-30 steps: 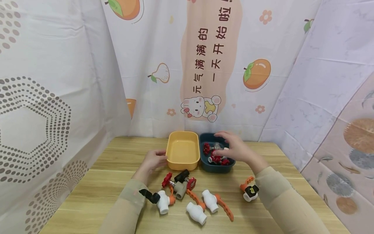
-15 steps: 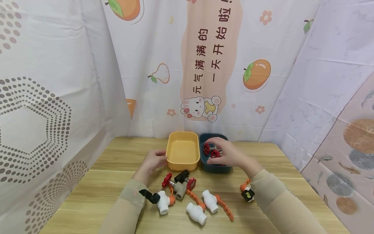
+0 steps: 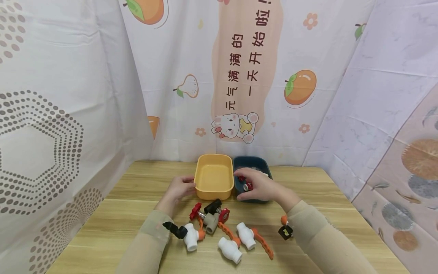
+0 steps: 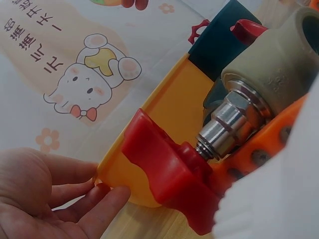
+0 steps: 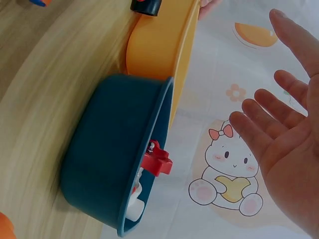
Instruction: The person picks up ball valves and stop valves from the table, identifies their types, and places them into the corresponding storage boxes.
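Observation:
My left hand point(image 3: 179, 188) is at the left side of a yellow bin point(image 3: 215, 195), its thumb and fingers pinching the bin's edge in the left wrist view. Beside that bin stands a dark blue bin point(image 3: 251, 161) holding several valve fittings with red handles point(image 3: 249, 185). Over the blue bin hovers my right hand point(image 3: 258, 185), thumb and fingers spread apart and nothing between them. In the right wrist view, a red valve handle point(image 5: 157, 159) pokes above the blue rim, with a white fitting end point(image 5: 134, 208) below it. The right hand partly hides the blue bin's contents in the head view.
In front of the bins lie a grey valve with a red handle point(image 3: 211, 222), a black fitting point(image 3: 213, 206), and white ball valves point(image 3: 230, 250) with orange levers. Another orange-levered valve point(image 3: 285, 231) is by the right sleeve. A printed curtain point(image 3: 184, 125) hangs behind the table.
My right hand has moved left and slightly toward me across the blue bin, its fingers staying apart. The left hand has held its place at the yellow bin.

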A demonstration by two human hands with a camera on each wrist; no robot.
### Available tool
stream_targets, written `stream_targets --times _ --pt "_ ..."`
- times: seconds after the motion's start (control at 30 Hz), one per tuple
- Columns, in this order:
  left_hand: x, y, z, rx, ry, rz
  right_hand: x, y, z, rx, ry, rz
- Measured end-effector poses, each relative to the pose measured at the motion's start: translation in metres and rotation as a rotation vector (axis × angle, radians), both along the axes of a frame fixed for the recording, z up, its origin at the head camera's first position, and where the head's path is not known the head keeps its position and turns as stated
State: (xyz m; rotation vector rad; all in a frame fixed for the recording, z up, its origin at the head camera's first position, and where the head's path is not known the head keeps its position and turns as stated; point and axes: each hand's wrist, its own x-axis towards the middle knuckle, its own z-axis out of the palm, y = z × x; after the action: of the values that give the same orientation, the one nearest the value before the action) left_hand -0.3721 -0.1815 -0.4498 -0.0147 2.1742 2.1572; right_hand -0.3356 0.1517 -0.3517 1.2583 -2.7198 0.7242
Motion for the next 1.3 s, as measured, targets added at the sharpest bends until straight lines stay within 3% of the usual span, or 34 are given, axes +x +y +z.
stream_targets --times 0.47,0.73,1.0,1.3 --pt "0.0 0.0 -0.001 -0.013 0.008 0.018 0.002 -0.011 -0.013 0.028 -0.073 0.068" --pt "0.001 0.001 -0.001 -0.007 0.015 0.028 0.005 -0.021 -0.021 0.047 -0.14 0.051" --pt "0.001 0.0 0.0 -0.021 0.007 0.016 0.003 -0.031 -0.03 0.074 -0.168 0.103" --pt "0.001 -0.001 0.0 -0.005 -0.003 0.003 0.002 -0.04 -0.039 0.119 -0.215 0.105"
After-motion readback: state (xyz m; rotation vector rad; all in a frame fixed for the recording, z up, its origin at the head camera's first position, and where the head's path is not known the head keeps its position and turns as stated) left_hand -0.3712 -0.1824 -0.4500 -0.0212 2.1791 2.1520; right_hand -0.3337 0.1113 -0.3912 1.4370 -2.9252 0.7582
